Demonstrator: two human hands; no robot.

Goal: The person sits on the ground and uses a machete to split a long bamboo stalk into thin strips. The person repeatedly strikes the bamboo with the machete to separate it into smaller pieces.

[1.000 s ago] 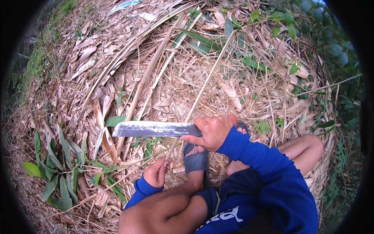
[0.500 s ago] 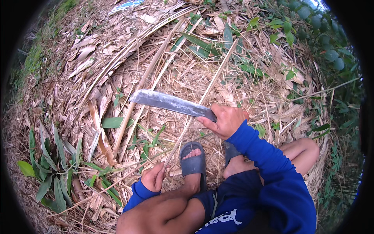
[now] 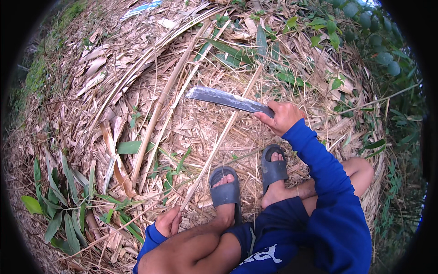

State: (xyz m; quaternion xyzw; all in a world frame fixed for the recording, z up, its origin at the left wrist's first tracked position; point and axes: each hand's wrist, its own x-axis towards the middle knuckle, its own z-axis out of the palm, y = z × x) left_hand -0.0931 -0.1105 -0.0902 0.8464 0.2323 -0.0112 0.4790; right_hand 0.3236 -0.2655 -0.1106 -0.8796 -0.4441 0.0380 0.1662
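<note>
My right hand [image 3: 286,117] is closed round the handle end of a machete [image 3: 219,97] with a broad, worn grey blade. The handle itself is hidden in my fist. The blade points left, lying across a long, thin pale strip of bamboo [image 3: 212,156]. Low on the left, my left hand [image 3: 169,222] pinches the near end of this strip beside my knee. From there the strip slants up and right, passing beneath the blade to its far end.
Dry leaves and husks cover the ground. Longer pale stalks [image 3: 157,109] lie to the left of the strip. A leafy green plant [image 3: 64,212] grows at the lower left. My feet in grey sandals [image 3: 226,194] are close by. Bushes [image 3: 385,59] line the right edge.
The machete has moved up the strip, away from me and to the right. My left hand has drawn the strip's near end down and left.
</note>
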